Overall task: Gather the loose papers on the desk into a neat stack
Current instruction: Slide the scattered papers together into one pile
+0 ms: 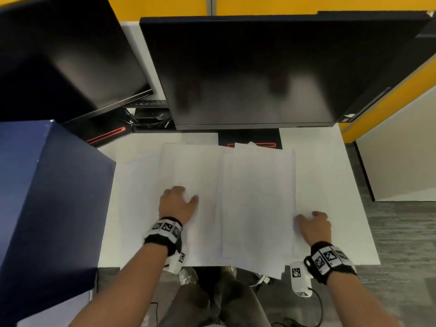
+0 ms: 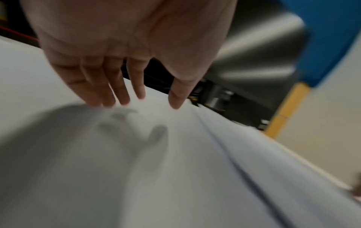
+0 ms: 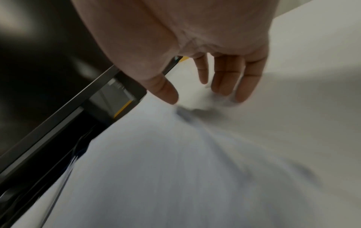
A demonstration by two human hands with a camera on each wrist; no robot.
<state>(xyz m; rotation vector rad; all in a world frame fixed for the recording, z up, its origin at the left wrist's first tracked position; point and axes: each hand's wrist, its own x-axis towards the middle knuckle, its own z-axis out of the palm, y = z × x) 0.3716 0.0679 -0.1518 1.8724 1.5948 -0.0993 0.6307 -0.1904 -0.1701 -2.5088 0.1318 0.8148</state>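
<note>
- The white desk carried everything, its bare top showing along the right side and at the near left corner.
- Loose white papers lay spread across its middle, overlapping one another, with some sheets hanging over the near edge.
- One monitor base, black with a red line, stood at the back of the desk, and the far ends of the papers lay over its front.
- A second monitor base stood at the back left.
- A dark blue box stood at the left edge, just beside the papers.
</note>
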